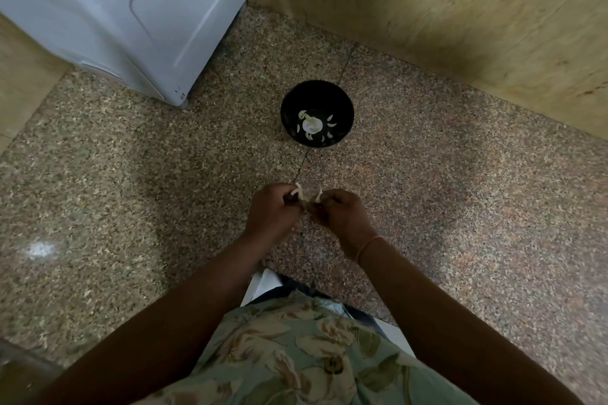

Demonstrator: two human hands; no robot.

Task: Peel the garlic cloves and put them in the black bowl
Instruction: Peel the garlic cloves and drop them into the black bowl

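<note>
Head view: your left hand [273, 207] and right hand [339, 210] both pinch one garlic clove [304, 197] between them to tear its skin, held just short of the black bowl [296, 99], which holds peeled cloves.

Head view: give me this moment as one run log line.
step: peeling | left hand: pinches garlic clove | right hand: pinches it too | black bowl: on floor, peeled cloves inside

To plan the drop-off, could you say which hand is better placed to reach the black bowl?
Probably the right hand: it sits slightly nearer the black bowl than the left hand, though both pinch the garlic.
</note>
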